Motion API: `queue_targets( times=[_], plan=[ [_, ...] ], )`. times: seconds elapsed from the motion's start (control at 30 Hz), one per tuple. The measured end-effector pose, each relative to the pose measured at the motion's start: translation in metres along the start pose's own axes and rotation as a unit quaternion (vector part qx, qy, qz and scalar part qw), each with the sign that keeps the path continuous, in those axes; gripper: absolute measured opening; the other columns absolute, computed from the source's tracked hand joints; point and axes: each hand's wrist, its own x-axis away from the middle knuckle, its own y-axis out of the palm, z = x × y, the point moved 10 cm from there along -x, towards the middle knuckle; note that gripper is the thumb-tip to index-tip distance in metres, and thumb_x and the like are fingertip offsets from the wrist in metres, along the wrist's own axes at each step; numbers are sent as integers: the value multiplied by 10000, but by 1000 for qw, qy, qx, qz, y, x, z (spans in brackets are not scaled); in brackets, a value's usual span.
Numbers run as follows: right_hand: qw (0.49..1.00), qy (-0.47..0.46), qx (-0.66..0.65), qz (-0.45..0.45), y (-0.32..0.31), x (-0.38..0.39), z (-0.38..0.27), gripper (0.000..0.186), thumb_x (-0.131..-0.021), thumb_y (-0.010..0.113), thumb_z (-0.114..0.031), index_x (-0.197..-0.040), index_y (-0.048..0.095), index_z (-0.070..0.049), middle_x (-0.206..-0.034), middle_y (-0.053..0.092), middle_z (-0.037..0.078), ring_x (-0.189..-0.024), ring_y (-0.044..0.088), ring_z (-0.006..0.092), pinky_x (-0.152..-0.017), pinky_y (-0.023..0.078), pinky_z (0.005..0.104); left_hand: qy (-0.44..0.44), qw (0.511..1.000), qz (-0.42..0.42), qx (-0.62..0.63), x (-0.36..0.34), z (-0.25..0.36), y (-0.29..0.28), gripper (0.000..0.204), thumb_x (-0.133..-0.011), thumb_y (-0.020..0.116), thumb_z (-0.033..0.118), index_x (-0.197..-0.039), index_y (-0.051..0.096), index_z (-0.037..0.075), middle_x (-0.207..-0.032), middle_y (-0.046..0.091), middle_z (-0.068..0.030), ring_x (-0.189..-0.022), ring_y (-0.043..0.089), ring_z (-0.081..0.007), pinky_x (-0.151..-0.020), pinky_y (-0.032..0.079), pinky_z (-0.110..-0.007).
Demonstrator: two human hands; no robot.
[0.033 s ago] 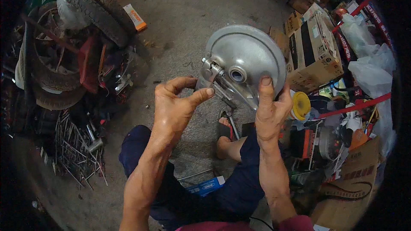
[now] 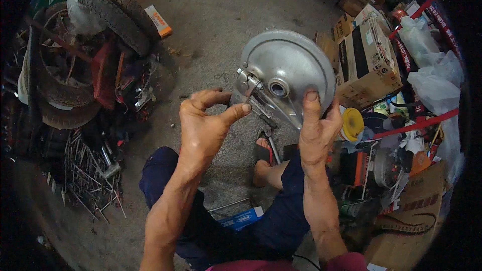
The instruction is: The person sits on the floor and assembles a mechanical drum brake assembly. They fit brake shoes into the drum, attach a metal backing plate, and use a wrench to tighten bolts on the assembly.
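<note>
A round silver drum brake plate is held up in front of me, tilted, with a hub hole near its middle. My right hand grips its right lower rim, thumb on the outer face and fingers behind. At its left side is a small metal lever arm with a clamp bolt. My left hand is closed at this arm, thumb in front and fingers partly hidden behind. Below the plate, a wrench lies on the floor beside my sandalled foot.
Tyres and a wheel are piled at left, above a heap of metal rods. Cardboard boxes, plastic bags and a yellow-lidded tub crowd the right. A blue box lies between my legs; an orange-white box lies farther off.
</note>
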Motion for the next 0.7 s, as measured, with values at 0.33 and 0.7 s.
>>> queue_targets(
  times=[0.33, 0.7],
  plan=[
    [999, 31, -26, -16, 0, 5, 2, 459, -861, 682, -368, -1068, 582, 29, -949, 641, 99, -886, 579, 171, -817, 451, 310, 61, 998, 11, -7, 4, -1, -3, 326, -591, 879, 172, -814, 723, -9, -938, 666, -161, -970, 603, -255, -832, 465, -369],
    [997, 59, -29, -30, 3, 8, 4, 466, -853, 687, -370, -1081, 592, 26, -956, 645, 99, -889, 581, 174, -819, 454, 315, -16, 999, -29, -6, 4, -11, 0, 368, -615, 869, 136, -892, 701, -37, -912, 687, -130, -845, 637, -200, -765, 500, -334]
  ],
)
